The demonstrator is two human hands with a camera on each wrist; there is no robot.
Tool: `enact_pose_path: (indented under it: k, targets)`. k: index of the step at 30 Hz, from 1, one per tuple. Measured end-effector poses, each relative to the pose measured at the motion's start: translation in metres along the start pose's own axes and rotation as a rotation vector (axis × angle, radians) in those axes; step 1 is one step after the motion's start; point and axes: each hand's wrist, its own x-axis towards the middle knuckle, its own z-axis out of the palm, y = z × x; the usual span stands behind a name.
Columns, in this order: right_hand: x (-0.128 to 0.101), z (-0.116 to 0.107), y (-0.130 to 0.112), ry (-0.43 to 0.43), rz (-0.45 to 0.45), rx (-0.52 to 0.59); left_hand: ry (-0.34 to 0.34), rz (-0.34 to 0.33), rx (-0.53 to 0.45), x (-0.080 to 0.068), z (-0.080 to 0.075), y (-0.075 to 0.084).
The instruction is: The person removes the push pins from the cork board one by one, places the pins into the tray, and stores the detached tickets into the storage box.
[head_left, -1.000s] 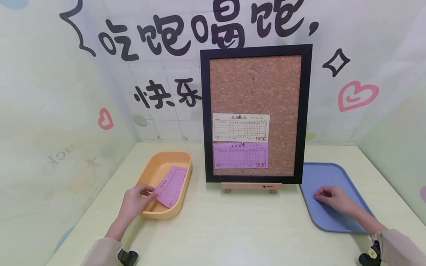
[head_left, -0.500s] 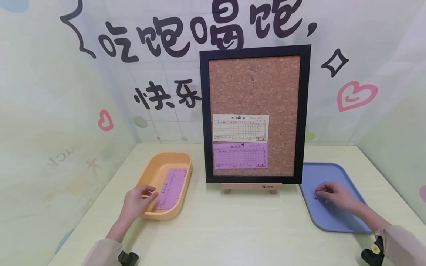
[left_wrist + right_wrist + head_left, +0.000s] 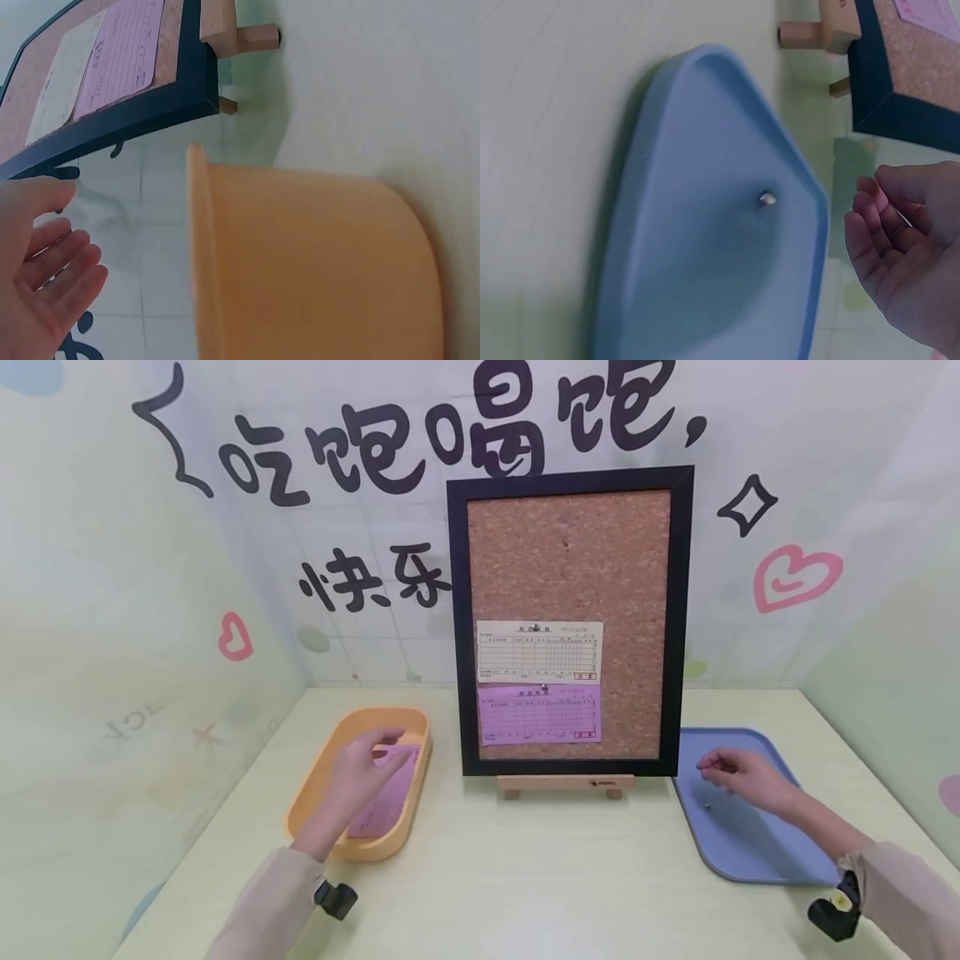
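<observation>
1. The pink slip [image 3: 384, 793] lay flat inside the orange tub [image 3: 315, 785] on the left part of the bench [image 3: 540, 877].
2. The left hand [image 3: 360, 777] hovered over the tub above the slip, its fingers [image 3: 64, 255] straight, loosely spread and holding nothing.
3. A small pin [image 3: 706, 807] lay on the blue tray [image 3: 757, 852] at the right of the bench.
4. The right hand [image 3: 738, 770] hung just above the pin, apart from it, fingers [image 3: 877, 225] loosely curled and empty.
5. Between tub and tray stood a cork board [image 3: 570, 568] in a black frame on a wooden stand [image 3: 564, 783].
6. A cream slip [image 3: 539, 652] and a second pink sheet [image 3: 539, 714] were pinned to the board, one above the other.
</observation>
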Motion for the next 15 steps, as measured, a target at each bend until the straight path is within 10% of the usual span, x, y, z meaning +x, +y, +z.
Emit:
enact_pose_path:
  k: [15]
  targets:
    - [0.028, -0.006, -0.057, -0.031, -0.071, -0.069, 0.109, 0.145, -0.107, 0.055, 0.031, 0.043]
